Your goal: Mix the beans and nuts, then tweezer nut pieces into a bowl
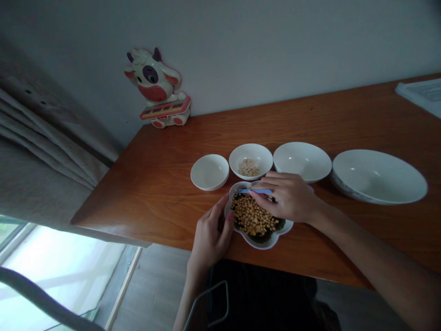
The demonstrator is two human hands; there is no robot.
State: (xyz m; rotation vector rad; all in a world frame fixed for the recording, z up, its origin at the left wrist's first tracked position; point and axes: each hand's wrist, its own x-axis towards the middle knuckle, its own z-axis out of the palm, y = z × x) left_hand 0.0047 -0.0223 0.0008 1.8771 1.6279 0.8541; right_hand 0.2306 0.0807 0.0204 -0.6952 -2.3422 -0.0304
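A scalloped white dish with a lilac rim sits near the front edge of the table. It holds a heap of yellow beans over a dark green layer. My left hand grips the dish's left rim, thumb on the near side and fingers around the outside. Over the dish's far part, my right hand pinches blue tweezers, whose tips point left above the beans. Whether anything is between the tips is too small to tell. Just behind stands a white bowl with some pale flat seeds in it.
More white bowls stand in the row: a small one at left, a medium one and a large one at right. A cow toy with a keyboard leans at the wall. Papers lie at the far right.
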